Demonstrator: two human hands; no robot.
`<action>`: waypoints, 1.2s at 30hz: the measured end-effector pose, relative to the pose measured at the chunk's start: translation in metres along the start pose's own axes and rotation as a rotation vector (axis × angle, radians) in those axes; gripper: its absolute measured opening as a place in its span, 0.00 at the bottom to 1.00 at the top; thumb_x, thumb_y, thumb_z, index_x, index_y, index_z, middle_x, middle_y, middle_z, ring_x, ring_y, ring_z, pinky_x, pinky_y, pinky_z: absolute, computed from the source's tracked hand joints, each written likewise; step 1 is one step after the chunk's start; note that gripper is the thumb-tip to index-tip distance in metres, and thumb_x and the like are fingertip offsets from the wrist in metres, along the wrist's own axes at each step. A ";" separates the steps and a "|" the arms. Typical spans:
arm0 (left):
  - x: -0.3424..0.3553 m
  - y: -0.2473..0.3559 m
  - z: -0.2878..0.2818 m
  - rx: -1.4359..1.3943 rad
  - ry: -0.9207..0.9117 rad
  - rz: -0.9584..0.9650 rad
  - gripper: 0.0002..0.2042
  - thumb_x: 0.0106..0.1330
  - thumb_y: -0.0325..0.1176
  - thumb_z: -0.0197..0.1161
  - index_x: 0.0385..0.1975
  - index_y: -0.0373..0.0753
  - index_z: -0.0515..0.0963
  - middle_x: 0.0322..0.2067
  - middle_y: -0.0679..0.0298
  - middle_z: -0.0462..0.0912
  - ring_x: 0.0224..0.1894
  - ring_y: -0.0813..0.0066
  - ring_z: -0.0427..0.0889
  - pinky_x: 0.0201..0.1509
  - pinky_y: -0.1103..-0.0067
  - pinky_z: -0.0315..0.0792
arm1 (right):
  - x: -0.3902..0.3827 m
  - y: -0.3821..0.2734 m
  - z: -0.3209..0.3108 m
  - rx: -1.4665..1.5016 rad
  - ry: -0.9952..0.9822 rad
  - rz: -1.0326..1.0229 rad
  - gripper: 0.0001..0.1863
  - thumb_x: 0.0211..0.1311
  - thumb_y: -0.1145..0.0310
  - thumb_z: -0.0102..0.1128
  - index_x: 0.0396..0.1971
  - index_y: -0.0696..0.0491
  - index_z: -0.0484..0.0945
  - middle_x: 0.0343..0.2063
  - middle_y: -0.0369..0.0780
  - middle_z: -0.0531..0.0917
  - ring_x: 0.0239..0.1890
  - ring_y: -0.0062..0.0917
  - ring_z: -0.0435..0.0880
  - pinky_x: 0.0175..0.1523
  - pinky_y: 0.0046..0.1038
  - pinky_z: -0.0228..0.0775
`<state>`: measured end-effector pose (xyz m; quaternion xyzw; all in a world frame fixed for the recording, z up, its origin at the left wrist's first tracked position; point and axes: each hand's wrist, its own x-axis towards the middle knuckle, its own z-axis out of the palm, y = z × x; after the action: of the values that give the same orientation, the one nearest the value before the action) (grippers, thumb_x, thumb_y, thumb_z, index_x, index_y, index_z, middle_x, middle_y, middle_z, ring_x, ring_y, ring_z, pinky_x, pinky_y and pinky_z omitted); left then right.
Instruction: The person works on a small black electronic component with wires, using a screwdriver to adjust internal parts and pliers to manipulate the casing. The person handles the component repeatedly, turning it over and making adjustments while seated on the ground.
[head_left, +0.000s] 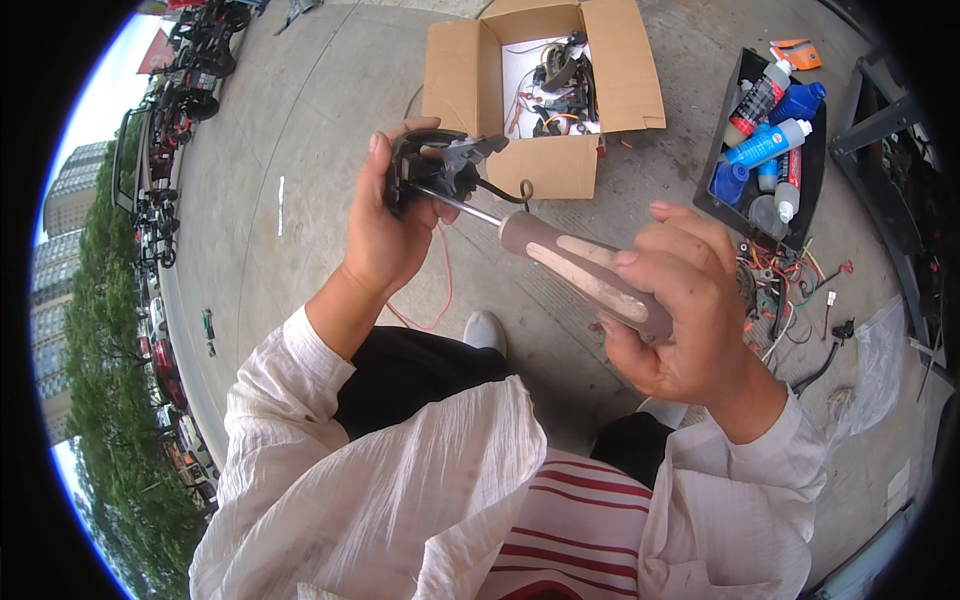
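My left hand [388, 215] is closed round a black plastic part [425, 165] with an open hollow side and a dark cable. A red wire [447, 290] hangs below that hand. In my right hand [690, 310] is a screwdriver [585, 265] with a thick brown and beige handle, held with the fingers wrapped round its rear end. Its metal shaft points left and reaches into the black part. The screwdriver's tip is hidden inside.
An open cardboard box [545, 165] of wired parts stands ahead on the concrete floor. At right are a black tray [712, 185] of bottles, loose wires [790, 270], a clear plastic bag [872, 375] and a dark metal frame [880, 125]. Parked vehicles [165, 200] line the far left.
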<state>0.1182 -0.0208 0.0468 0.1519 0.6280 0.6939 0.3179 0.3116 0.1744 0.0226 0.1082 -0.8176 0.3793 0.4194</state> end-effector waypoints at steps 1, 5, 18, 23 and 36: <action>0.000 0.000 -0.001 0.003 -0.005 0.003 0.29 0.73 0.57 0.39 0.57 0.36 0.66 0.40 0.56 0.80 0.34 0.68 0.80 0.30 0.79 0.70 | -0.002 0.002 0.002 0.010 0.010 0.016 0.27 0.49 0.64 0.73 0.48 0.57 0.74 0.32 0.41 0.79 0.33 0.38 0.79 0.45 0.40 0.76; 0.001 -0.001 -0.002 0.019 -0.002 0.012 0.30 0.73 0.57 0.40 0.57 0.35 0.66 0.39 0.56 0.80 0.33 0.69 0.79 0.31 0.79 0.69 | -0.007 -0.004 -0.002 0.219 -0.065 0.318 0.23 0.60 0.63 0.62 0.51 0.61 0.74 0.36 0.43 0.82 0.28 0.27 0.79 0.42 0.29 0.76; 0.003 -0.005 -0.005 0.038 -0.041 0.007 0.31 0.72 0.59 0.44 0.60 0.36 0.63 0.43 0.54 0.78 0.35 0.67 0.78 0.34 0.78 0.71 | -0.010 -0.006 -0.001 0.318 -0.036 0.415 0.25 0.58 0.78 0.61 0.56 0.60 0.66 0.50 0.44 0.73 0.52 0.25 0.74 0.54 0.25 0.69; 0.002 -0.008 -0.006 0.022 -0.037 -0.032 0.32 0.72 0.59 0.45 0.61 0.36 0.62 0.46 0.51 0.77 0.36 0.66 0.79 0.36 0.77 0.73 | -0.003 -0.010 -0.014 0.313 -0.216 0.620 0.24 0.52 0.74 0.65 0.51 0.59 0.72 0.43 0.50 0.77 0.42 0.37 0.81 0.47 0.36 0.73; 0.004 -0.004 -0.004 -0.181 -0.137 -0.271 0.27 0.71 0.52 0.51 0.57 0.35 0.63 0.49 0.48 0.76 0.48 0.55 0.82 0.45 0.67 0.85 | -0.047 0.030 0.004 0.441 -0.454 1.036 0.18 0.55 0.71 0.60 0.44 0.61 0.70 0.39 0.46 0.79 0.31 0.27 0.79 0.37 0.32 0.72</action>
<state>0.1137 -0.0210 0.0410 0.0833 0.5545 0.6865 0.4630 0.3235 0.1854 -0.0312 -0.1413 -0.7350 0.6621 -0.0371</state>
